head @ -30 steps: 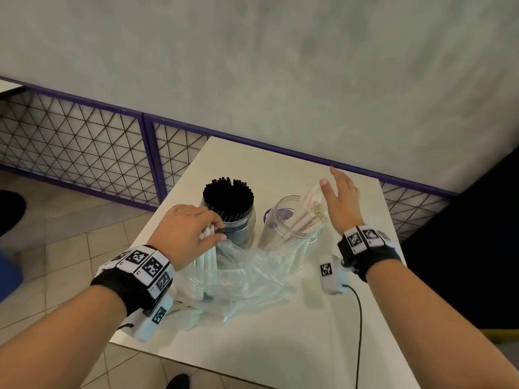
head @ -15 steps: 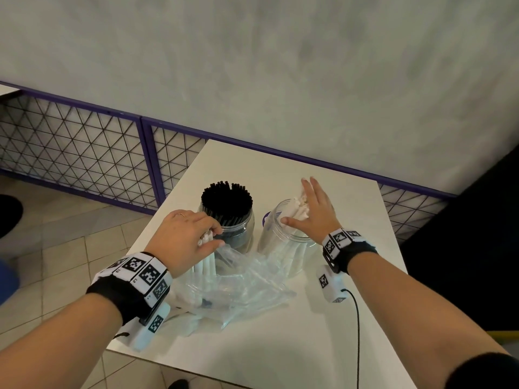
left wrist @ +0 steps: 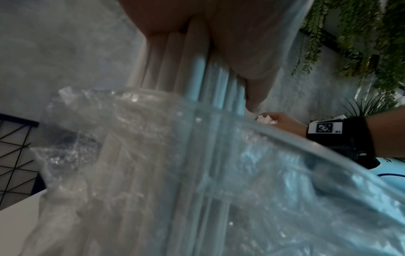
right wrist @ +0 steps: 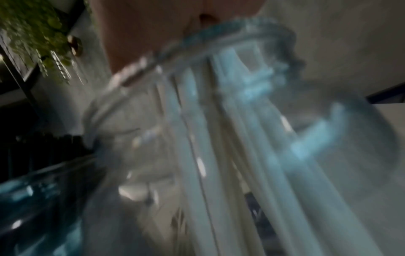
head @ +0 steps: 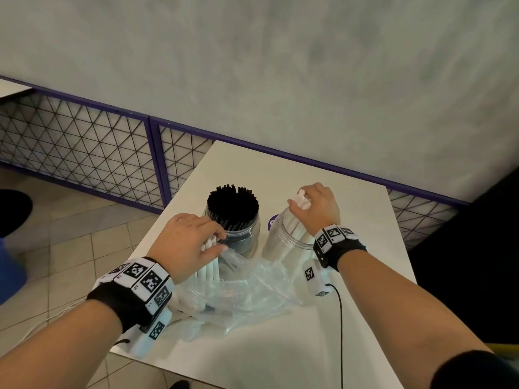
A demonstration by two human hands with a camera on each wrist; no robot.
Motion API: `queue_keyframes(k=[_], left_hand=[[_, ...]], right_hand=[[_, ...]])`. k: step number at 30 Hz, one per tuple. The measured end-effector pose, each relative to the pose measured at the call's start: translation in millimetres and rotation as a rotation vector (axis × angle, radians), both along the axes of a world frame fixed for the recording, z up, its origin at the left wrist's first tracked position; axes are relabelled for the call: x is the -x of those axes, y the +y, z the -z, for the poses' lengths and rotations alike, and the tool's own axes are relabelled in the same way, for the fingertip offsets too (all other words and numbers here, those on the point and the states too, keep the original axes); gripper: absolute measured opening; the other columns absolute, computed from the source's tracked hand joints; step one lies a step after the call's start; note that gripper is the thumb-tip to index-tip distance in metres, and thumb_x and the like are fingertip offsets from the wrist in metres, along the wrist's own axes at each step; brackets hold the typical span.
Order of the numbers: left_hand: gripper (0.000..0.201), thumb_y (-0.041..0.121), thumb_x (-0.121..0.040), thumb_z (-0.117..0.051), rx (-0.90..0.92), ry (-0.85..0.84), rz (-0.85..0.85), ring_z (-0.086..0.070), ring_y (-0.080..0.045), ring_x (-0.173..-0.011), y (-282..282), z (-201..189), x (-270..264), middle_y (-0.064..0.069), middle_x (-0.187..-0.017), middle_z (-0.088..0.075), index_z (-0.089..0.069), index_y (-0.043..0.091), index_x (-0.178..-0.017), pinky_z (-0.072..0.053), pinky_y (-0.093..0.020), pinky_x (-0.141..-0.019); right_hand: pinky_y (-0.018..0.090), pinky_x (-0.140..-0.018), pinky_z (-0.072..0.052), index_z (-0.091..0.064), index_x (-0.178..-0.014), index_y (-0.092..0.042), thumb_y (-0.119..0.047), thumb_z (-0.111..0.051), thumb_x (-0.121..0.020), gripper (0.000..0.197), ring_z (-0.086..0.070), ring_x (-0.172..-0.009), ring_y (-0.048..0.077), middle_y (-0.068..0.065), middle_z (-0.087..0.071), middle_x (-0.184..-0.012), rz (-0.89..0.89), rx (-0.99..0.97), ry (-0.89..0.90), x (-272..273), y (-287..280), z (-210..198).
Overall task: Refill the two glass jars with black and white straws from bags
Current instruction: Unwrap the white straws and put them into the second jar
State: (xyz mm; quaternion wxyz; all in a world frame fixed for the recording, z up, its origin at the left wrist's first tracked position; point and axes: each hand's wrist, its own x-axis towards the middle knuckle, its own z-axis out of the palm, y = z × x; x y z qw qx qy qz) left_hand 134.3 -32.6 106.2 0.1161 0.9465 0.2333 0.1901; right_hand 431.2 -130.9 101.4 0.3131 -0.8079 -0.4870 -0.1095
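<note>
The left hand [head: 191,242] is clenched around a bundle of white straws [head: 209,269] standing upright in the mouth of a clear plastic bag [head: 247,287], probably to keep them together and lift them free without the film dragging along. The bag lies crumpled on the tabletop [head: 280,346], just in front of both jars. The right hand [head: 317,209] grasps the tops of the white straws in the right jar [head: 276,240], which leans toward the person; the grip seems meant to gather those straws to one side and open room for more. The right wrist view is blurred, so how tightly the fingers close there is hard to tell. The left jar [head: 247,237] looks packed full of black straws [head: 233,203], so that half of the task appears done.

The left hand and bag sit near the tabletop's left edge, with floor tiles [head: 70,248] below, so a loose straw could roll off. The jars stand almost touching, leaving little room between them; the open space lies behind them, toward the railing [head: 151,153], and on the near tabletop.
</note>
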Motion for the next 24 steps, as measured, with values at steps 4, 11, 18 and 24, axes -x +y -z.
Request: queue_keyframes(k=[4, 11, 18, 24], left_hand=[[0.034, 0.058, -0.081, -0.041, -0.008, -0.006, 0.000, -0.060, -0.013, -0.079, 0, 1, 1, 0.019, -0.086, -0.063, -0.063, 0.034, -0.089, -0.036, -0.029, -0.090], [0.034, 0.057, -0.080, -0.040, -0.015, -0.008, 0.001, -0.060, -0.013, -0.079, 0, 0, 0, 0.019, -0.084, -0.063, -0.064, 0.034, -0.089, -0.034, -0.028, -0.089], [0.033, 0.057, -0.081, -0.039, -0.012, 0.000, 0.000, -0.059, -0.011, -0.080, -1, 0, 0, 0.020, -0.086, -0.062, -0.062, 0.035, -0.089, -0.030, -0.024, -0.090], [0.031, 0.056, -0.081, -0.040, -0.018, -0.009, -0.001, -0.059, -0.011, -0.078, -1, 2, 1, 0.019, -0.084, -0.062, -0.061, 0.036, -0.089, -0.026, -0.020, -0.089]], right_hand=[[0.034, -0.088, -0.044, -0.063, -0.111, -0.016, -0.044, -0.068, -0.081, 0.041, -0.051, -0.102, 0.023, 0.002, -0.060, -0.104, 0.053, 0.060, 0.027, -13, -2, -12], [0.027, -0.090, -0.038, -0.059, -0.121, -0.020, -0.046, -0.064, -0.085, 0.044, -0.050, -0.108, 0.022, 0.002, -0.058, -0.112, -0.010, 0.100, 0.122, -20, -12, -9], [0.033, -0.093, -0.040, -0.064, -0.112, -0.020, -0.053, -0.062, -0.083, 0.045, -0.047, -0.108, 0.025, 0.002, -0.059, -0.112, 0.023, 0.140, 0.064, -22, -11, -14], [0.040, -0.101, -0.036, -0.053, -0.129, -0.027, -0.060, -0.055, -0.082, 0.058, -0.039, -0.120, 0.025, 0.002, -0.050, -0.129, -0.095, 0.255, 0.066, -27, -26, -37]])
